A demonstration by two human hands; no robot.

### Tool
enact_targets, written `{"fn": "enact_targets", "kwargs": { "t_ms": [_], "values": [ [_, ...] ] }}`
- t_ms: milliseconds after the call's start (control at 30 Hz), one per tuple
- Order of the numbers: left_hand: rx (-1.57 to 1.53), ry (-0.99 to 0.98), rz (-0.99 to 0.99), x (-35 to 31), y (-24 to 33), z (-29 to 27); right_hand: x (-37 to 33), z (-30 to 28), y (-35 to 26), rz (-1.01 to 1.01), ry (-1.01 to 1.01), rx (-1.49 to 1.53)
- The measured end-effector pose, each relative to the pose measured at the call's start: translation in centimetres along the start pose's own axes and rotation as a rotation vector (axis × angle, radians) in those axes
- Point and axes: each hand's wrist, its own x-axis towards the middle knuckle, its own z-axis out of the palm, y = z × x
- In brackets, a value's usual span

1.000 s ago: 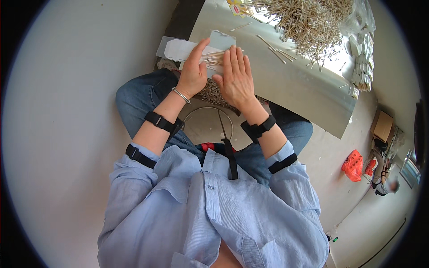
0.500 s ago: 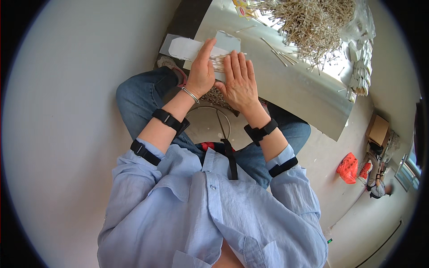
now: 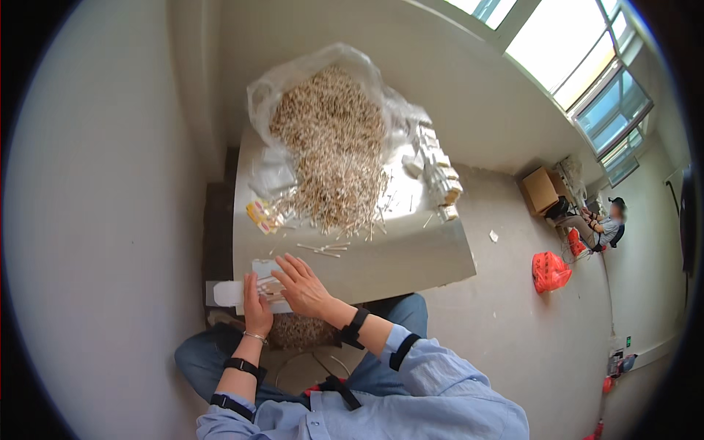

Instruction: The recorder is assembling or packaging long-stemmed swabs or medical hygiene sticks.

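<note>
A small bunch of cotton swabs (image 3: 270, 289) lies at the table's near left corner, between my hands. My left hand (image 3: 257, 309) stands on edge along the left side of the swabs, fingers stretched upward. From the right, my right hand (image 3: 306, 295) reaches over with straight, slightly spread fingers, its fingertips at the swabs. A white card-like piece with cut corners (image 3: 228, 293) sticks out left of my left hand. Just beyond the swabs is a pale, flat piece (image 3: 262, 267), partly covered by my fingers. My palms hide some of the bunch.
A big heap of swabs (image 3: 330, 147) spills from a clear plastic bag (image 3: 258, 99) across the metal table (image 3: 411, 257). Loose swabs (image 3: 323, 250) and a yellow packet (image 3: 261, 217) lie nearer. Small packs (image 3: 442, 172) line the right edge. Far right, a person (image 3: 605, 227) sits near a red bag (image 3: 550, 272).
The view has swung up and round, bringing the whole heap and the windows into sight. Both hands stay around the swabs; the right hand's fingers now slant further left over them.
</note>
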Motion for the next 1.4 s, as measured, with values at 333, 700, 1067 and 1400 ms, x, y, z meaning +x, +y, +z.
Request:
{"fn": "enact_targets", "kwargs": {
  "t_ms": [333,700,1067,1400],
  "values": [
    [-0.129,0.072,-0.006,2.1,-4.3,2.6,2.8,-24.4,-13.1,-0.750,0.416,0.275],
    [-0.123,0.095,-0.027,2.1,0.0,0.9,-0.1,-24.7,-21.9,-0.544,0.285,0.459],
    [-0.147,0.077,-0.094,1.9,-2.2,0.3,1.5,-23.8,-25.9,-0.310,0.130,0.359],
    [-0.172,0.091,-0.080,2.0,-0.9,0.9,-6.1,-22.4,-13.1,-0.191,0.017,0.399]
  ]
}}
